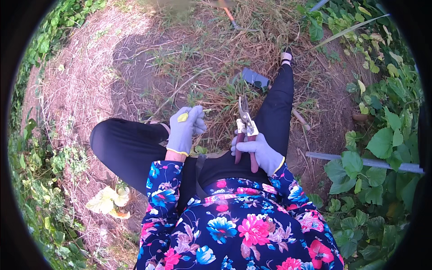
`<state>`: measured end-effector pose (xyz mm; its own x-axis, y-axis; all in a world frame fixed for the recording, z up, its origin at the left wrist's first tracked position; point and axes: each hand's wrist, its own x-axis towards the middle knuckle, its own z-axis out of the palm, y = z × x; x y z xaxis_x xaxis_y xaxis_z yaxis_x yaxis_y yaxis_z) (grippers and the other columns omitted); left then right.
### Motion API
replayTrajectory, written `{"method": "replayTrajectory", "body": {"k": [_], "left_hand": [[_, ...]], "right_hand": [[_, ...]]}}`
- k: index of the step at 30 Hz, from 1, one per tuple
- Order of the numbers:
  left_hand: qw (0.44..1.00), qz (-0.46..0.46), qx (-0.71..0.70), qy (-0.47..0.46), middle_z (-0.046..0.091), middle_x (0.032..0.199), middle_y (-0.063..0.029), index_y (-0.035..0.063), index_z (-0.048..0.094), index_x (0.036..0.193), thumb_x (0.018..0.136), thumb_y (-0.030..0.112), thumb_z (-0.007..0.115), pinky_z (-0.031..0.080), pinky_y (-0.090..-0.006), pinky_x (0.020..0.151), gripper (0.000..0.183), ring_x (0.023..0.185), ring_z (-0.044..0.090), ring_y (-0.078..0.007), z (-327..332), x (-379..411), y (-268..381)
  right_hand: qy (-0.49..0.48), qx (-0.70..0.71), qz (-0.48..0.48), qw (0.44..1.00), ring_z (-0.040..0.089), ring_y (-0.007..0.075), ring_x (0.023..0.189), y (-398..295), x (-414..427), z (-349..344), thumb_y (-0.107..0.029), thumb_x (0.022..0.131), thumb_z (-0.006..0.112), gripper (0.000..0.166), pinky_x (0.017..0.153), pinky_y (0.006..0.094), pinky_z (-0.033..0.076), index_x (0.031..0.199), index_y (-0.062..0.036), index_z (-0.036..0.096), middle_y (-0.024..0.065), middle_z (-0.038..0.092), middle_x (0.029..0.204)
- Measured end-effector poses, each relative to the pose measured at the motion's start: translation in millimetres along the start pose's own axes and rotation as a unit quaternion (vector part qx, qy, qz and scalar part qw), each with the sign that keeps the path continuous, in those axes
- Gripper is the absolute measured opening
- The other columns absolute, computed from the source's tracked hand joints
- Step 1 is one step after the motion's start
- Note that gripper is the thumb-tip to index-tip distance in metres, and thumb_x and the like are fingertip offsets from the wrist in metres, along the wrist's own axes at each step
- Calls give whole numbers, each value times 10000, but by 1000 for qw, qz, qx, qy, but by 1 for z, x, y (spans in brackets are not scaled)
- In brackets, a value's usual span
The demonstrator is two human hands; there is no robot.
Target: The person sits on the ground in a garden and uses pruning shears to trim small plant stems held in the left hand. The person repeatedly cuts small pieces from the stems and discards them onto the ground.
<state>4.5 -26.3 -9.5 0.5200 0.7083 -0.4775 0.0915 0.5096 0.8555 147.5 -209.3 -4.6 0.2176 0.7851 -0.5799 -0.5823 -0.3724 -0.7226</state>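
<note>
My right hand, in a light grey knit glove, holds bypass pruning shears by their dark red handles. The shears point away from me, and their blades look slightly parted. My left hand, gloved alike, is curled above my bent left leg. From its fingers pokes the end of a thin green plant stem. A small yellow leaf piece shows against the back of this glove; whether it joins the stem is hidden. Dry grass lies below, between the two hands.
A hoe's blue-grey blade lies beyond my right leg, its wooden handle passing beneath. A tool with an orange handle lies farther off. Leafy vines and a metal pole stand right; pale wilted leaves lie left.
</note>
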Motion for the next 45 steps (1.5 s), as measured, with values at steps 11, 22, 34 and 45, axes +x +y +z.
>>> {"method": "replayTrajectory", "body": {"k": [11,22,34,45], "left_hand": [[1000,8,19,-1,595,670,-58,4,590,848,877,247,612,477,-228,484,246,541,585,-123,5,2,2],[1000,18,16,2,602,665,-65,1,595,830,875,251,611,475,-227,477,255,542,592,-128,3,4,0],[999,6,44,-4,596,645,-70,1,593,833,876,256,615,478,-232,485,260,542,599,-142,4,6,-1],[999,5,46,-8,595,650,-71,1,588,837,887,250,601,474,-229,482,254,540,595,-137,5,7,0]], "right_hand": [[-37,-169,15,985,540,132,725,-10,2,24,-91,694,719,318,673,273,449,948,0,551,34,542,807],[-55,-251,8,966,510,110,799,-4,12,32,-76,687,720,370,756,259,420,992,-25,517,15,521,852],[-43,-285,10,957,490,110,763,-9,11,36,-81,692,715,363,724,261,415,988,-22,513,11,513,823],[-38,-245,46,968,488,102,684,-10,16,35,-61,698,708,350,631,246,414,987,-26,513,5,512,782]]}}
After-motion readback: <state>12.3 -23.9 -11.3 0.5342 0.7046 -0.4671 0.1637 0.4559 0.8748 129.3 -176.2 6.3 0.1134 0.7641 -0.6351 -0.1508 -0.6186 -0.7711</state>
